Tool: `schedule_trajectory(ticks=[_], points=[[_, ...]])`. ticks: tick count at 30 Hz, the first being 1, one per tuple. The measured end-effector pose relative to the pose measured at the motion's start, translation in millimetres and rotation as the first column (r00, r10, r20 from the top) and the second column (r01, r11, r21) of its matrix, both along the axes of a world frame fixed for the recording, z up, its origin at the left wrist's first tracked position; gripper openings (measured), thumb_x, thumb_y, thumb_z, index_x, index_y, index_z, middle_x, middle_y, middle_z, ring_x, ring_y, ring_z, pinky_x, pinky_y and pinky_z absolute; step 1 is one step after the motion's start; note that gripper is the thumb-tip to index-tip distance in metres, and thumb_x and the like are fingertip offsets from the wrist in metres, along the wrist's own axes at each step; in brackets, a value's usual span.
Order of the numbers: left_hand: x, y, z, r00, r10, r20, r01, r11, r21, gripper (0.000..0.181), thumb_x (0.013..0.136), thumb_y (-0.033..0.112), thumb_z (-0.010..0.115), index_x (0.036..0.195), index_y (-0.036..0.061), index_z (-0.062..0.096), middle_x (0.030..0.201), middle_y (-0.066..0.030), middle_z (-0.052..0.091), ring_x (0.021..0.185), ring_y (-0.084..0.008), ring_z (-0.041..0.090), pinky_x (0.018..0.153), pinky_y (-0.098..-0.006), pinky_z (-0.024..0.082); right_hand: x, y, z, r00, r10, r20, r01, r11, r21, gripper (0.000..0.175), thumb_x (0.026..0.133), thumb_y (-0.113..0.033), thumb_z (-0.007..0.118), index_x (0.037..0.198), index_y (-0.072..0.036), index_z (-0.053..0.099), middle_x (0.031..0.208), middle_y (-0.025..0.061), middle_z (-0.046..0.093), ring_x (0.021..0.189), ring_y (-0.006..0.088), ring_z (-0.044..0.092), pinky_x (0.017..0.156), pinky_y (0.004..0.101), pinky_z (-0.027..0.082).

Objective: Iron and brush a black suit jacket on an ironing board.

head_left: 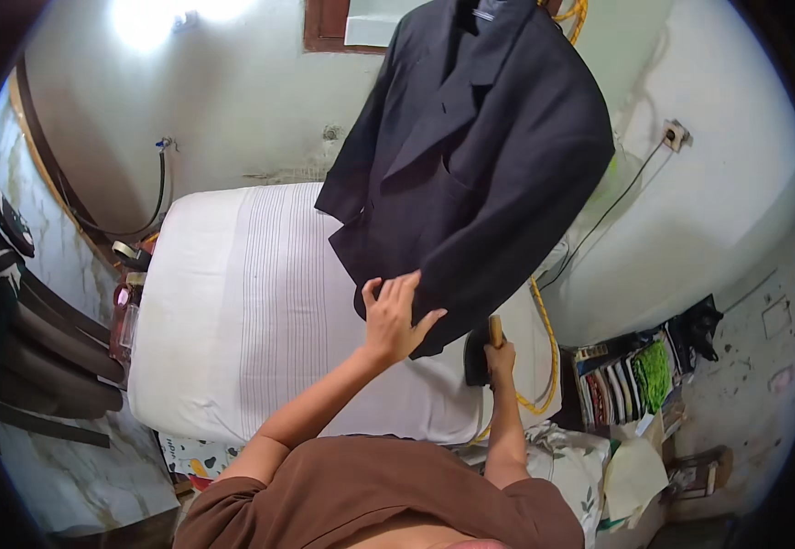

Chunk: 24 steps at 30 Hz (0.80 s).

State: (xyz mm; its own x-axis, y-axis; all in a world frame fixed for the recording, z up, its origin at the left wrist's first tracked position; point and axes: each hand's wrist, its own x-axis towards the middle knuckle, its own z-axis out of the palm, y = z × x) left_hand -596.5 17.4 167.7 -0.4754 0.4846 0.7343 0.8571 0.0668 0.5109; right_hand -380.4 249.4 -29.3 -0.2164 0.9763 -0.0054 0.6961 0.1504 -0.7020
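A dark suit jacket hangs in front of me, its lower hem just above a padded white ironing surface. My left hand is at the jacket's lower front, fingers spread and holding nothing; whether it touches the cloth is unclear. In my right hand is the wooden handle of a dark iron. The iron is tilted on its side near the right end of the white cover, below the hem. A yellow cord loops beside it.
A wall socket with a plugged-in black cable is on the right wall. Folded fabrics fill a shelf at lower right, with a leaf-patterned cloth nearby. Dark garments hang at left. A roll of tape sits by the surface's left edge.
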Motion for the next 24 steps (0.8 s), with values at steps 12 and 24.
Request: schedule_trajectory(ticks=[12, 24], points=[[10.3, 35.0, -70.6, 0.954, -0.073, 0.291, 0.039, 0.992, 0.122, 0.033, 0.081, 0.025, 0.074, 0.105, 0.0046, 0.063, 0.104, -0.0095, 0.064, 0.095, -0.0248, 0.059, 0.095, -0.0408, 0.035, 11.5, -0.5, 17.7, 0.681, -0.427, -0.595, 0.17, 0.883, -0.439, 0.06, 0.097, -0.05, 0.053, 0.114, 0.007, 0.055, 0.076, 0.0156, 0.065, 0.052, 0.0233, 0.063, 0.041, 0.0321, 0.048], [-166.7, 126.2, -71.6, 0.805, 0.153, 0.572, -0.064, 0.983, -0.174, 0.052, 0.081, 0.021, 0.073, 0.128, 0.0115, 0.052, 0.12, -0.0066, 0.064, 0.116, -0.0272, 0.058, 0.103, -0.0553, 0.033, 2.6, -117.2, 58.5, 0.912, -0.189, -0.365, 0.39, 0.677, 0.624, 0.046, 0.096, -0.018, 0.051, 0.134, 0.008, 0.047, 0.137, 0.0268, 0.046, 0.125, 0.0403, 0.045, 0.106, 0.0461, 0.033]])
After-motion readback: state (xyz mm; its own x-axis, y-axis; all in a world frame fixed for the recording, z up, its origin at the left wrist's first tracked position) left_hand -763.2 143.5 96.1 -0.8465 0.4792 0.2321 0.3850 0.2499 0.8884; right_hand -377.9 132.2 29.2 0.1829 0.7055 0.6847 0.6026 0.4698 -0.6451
